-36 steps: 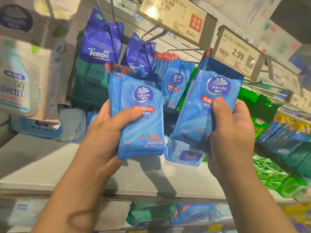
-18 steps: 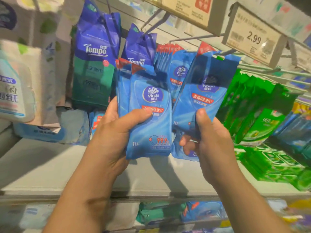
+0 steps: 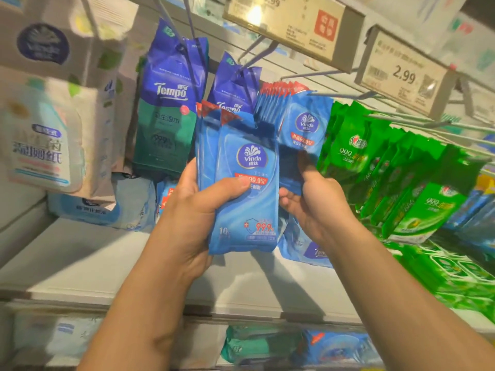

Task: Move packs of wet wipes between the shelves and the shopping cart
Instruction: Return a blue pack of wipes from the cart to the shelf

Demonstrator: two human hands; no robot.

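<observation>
My left hand (image 3: pixel 192 210) grips a small stack of blue Vinda wet-wipe packs (image 3: pixel 246 210) upright in front of the shelf, thumb across the front pack. Just to the right, my right hand (image 3: pixel 318 204) pinches the shadowed lower part of another blue Vinda pack (image 3: pixel 290 167) between thumb and fingers. That pack sits at the front of a row of the same packs (image 3: pixel 308 124) hanging from a metal peg (image 3: pixel 334 95). Whether its top is on the peg I cannot tell. No shopping cart is in view.
Purple-green Tempo packs (image 3: pixel 168 103) hang to the left and green wipe packs (image 3: pixel 375 162) to the right. Price tags (image 3: pixel 401 73) jut out overhead. A grey shelf board (image 3: pixel 80 258) lies below, with white tissue packs (image 3: pixel 40 140) at left and more packs (image 3: pixel 267 344) underneath.
My right hand has carried its blue pack left and back, from in front of the price tag to the hanging row. Its grip slid to the pack's bottom. My left hand barely moved.
</observation>
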